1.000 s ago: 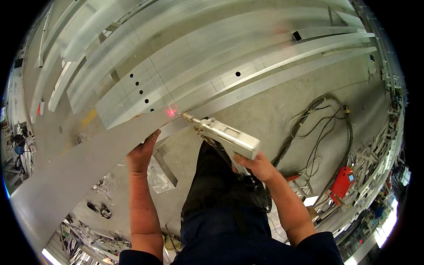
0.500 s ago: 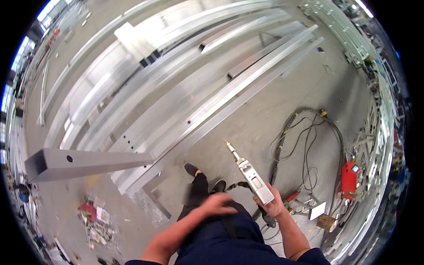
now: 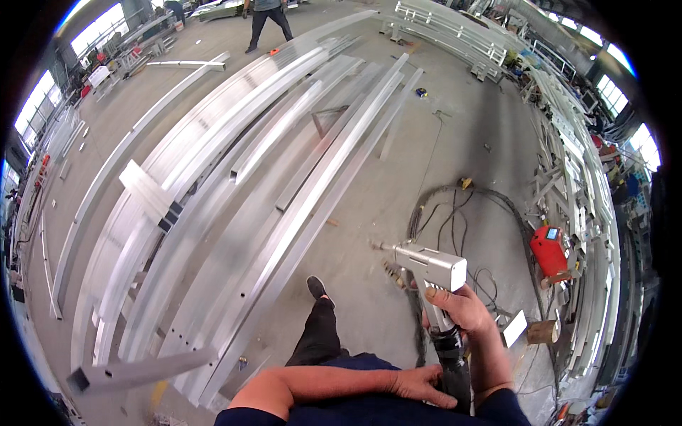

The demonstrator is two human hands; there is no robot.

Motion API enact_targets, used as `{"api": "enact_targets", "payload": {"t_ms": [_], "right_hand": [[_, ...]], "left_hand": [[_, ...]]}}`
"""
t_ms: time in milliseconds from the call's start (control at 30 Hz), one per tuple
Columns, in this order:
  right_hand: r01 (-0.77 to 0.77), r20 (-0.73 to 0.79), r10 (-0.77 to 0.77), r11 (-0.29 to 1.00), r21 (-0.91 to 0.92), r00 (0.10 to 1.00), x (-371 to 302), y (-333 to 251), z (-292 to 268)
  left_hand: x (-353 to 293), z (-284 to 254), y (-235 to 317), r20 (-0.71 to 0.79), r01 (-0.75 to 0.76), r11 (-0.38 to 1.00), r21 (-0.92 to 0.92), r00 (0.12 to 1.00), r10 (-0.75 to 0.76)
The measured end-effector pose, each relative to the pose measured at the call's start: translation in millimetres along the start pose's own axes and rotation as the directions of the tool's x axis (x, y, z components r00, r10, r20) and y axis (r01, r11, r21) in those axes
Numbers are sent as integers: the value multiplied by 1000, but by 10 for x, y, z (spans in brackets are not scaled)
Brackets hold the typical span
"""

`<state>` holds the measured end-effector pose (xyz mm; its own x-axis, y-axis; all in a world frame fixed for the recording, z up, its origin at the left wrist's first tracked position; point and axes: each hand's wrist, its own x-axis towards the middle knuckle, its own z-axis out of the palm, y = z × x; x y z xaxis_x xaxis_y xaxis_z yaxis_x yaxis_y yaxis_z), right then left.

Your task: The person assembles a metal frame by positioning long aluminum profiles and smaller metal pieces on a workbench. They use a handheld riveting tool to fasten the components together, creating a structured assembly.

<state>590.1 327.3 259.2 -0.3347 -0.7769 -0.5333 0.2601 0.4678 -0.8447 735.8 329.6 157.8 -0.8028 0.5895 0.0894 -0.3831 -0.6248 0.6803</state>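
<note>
My right hand (image 3: 465,309) grips the handle of a silver welding gun (image 3: 433,266), whose narrow nozzle points left over the floor. From the bottom of the handle runs a thick black cable (image 3: 453,369). My left hand (image 3: 419,385) is closed at this cable in front of my body; its fingertips are partly hidden. Left of me lie long silver metal profiles (image 3: 280,245), side by side. A shorter square tube (image 3: 145,370) sticks out across their near end.
Dark cables and hoses (image 3: 455,188) loop on the floor to the right, near a red machine (image 3: 548,252). Metal stock (image 3: 579,206) is piled along the right side. Another person (image 3: 268,20) stands at the far end. A wooden block (image 3: 542,331) sits at lower right.
The welding gun has swung from pointing away to pointing left. My left hand has moved right, to the cable. The view has shifted, and a person shows at the far end.
</note>
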Motion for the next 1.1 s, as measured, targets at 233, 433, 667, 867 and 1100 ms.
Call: {"api": "enact_targets", "payload": {"t_ms": [233,433,667,867,1100], "right_hand": [[-28,79,21,996,81,997,1137,-90,-46],[-78,83,64,981,176,995,1778,-556,-29],[-110,153,96,990,89,984,2342,-1018,-86],[-120,289,96,990,67,952,2631,-1127,-8],[-163,553,186,982,-91,812,2833,-1226,-120]], "left_hand": [[-529,-1123,948,56,-103,871,480,995,87],[-1556,-2170,1366,-606,378,651,658,779,160],[-2176,-2647,776,-952,916,262,304,301,55],[-1994,-2651,43,-978,896,407,176,112,176],[-1078,-1964,-486,-926,704,706,-81,-314,208]]}}
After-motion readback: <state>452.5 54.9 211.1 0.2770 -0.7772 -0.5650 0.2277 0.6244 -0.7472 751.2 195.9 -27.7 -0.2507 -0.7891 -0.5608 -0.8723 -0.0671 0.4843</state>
